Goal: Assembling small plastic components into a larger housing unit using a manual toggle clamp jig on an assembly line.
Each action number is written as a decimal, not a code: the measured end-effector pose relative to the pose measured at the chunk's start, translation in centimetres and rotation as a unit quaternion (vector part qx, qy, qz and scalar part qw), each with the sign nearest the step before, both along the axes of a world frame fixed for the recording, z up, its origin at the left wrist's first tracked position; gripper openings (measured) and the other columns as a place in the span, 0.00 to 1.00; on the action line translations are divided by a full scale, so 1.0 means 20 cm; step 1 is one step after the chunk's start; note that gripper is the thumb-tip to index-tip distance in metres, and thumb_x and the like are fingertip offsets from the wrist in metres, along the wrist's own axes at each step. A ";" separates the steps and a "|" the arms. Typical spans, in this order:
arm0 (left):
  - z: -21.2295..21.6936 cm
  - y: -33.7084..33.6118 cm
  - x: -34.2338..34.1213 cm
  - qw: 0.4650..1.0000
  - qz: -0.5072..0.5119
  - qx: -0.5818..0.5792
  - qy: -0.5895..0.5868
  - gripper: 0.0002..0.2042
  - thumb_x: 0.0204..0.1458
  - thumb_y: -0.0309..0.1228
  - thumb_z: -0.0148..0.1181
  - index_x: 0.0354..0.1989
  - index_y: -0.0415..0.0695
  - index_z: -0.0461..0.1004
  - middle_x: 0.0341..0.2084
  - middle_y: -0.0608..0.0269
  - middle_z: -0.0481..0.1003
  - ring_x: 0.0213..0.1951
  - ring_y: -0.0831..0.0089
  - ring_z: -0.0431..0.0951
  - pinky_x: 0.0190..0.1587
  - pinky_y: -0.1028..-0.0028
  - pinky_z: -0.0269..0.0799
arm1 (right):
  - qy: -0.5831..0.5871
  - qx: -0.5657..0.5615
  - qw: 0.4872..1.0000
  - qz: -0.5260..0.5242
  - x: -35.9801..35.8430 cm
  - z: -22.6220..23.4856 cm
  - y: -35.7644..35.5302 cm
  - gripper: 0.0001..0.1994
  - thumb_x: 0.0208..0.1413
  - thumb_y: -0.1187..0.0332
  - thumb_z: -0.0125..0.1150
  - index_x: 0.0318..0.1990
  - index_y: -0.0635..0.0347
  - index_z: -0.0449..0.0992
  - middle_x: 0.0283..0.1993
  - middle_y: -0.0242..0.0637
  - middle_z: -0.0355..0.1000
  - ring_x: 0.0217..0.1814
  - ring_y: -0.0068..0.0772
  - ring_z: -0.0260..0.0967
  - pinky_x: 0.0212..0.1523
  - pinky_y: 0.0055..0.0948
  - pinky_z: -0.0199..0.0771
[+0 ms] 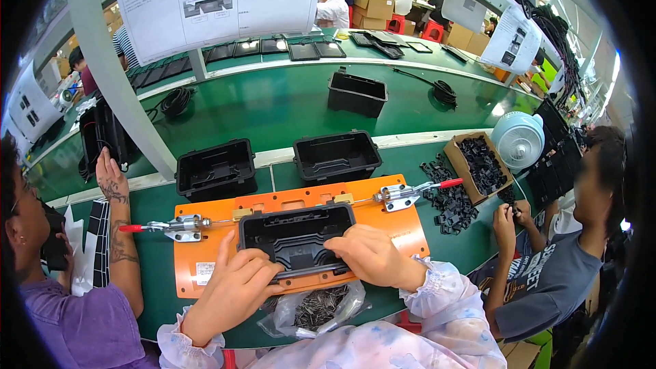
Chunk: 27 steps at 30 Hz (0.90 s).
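Under both hands, a black tray [296, 236] is pressed into the orange jig [393, 229]: left hand [229, 294] and right hand [369, 254] clenched on its near rim. Stiff, light plastic is judged; the rims suit gripping. Beyond, clamps [403, 193] and more trays [336, 156] are seen.

A long green conveyor belt [273, 106] curves across the factory hall, edged by pale rails [424, 138] on both sides. A grey post [116, 68] rises at the left, and white instruction sheets [205, 0] hang from above. Beyond the belt stand cardboard boxes [374, 8] and red stools [432, 30], with people working at far benches. A small pale fan [517, 140] sits on the right. Bright daylight comes in at the far right edge [615, 68]; the floor is hidden.
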<state>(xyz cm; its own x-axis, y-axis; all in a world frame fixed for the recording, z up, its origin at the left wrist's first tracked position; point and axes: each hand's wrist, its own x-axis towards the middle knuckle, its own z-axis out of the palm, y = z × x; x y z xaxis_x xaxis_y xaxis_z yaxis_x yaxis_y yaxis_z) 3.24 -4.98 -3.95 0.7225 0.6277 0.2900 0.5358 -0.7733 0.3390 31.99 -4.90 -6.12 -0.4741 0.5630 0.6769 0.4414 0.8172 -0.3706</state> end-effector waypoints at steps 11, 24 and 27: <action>-0.15 -0.03 0.00 0.999 0.030 0.005 -0.020 0.20 0.51 0.38 0.71 0.51 0.44 0.78 0.45 0.67 0.79 0.60 0.66 0.74 0.71 0.39 0.49 | 0.069 -0.072 0.992 -0.082 0.04 0.04 0.02 0.12 0.52 0.85 0.63 0.45 0.66 0.82 0.33 0.38 0.76 0.35 0.37 0.74 0.36 0.31 0.74; -0.13 0.03 -0.03 0.997 0.029 0.035 -0.069 0.15 0.51 0.32 0.72 0.48 0.45 0.80 0.45 0.67 0.77 0.57 0.64 0.76 0.70 0.37 0.51 | 0.158 -0.289 0.936 -0.126 0.11 0.13 0.13 0.09 0.54 0.80 0.70 0.42 0.64 0.84 0.37 0.33 0.74 0.36 0.23 0.69 0.36 0.19 0.66; -0.14 0.04 -0.03 0.996 0.016 0.032 -0.087 0.12 0.52 0.31 0.71 0.44 0.44 0.81 0.41 0.66 0.78 0.53 0.65 0.78 0.68 0.40 0.56 | 0.165 -0.323 0.926 -0.108 0.05 0.15 0.16 0.07 0.53 0.81 0.70 0.39 0.67 0.82 0.37 0.35 0.76 0.35 0.23 0.71 0.35 0.18 0.67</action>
<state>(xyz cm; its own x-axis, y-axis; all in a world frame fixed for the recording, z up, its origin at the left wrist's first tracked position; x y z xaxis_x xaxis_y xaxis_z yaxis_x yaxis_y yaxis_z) 2.55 -4.22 -6.83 0.6383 0.6255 0.4487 0.4975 -0.7800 0.3795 32.97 -1.70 -3.14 -0.1314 0.9581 0.2544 0.3447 0.2848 -0.8945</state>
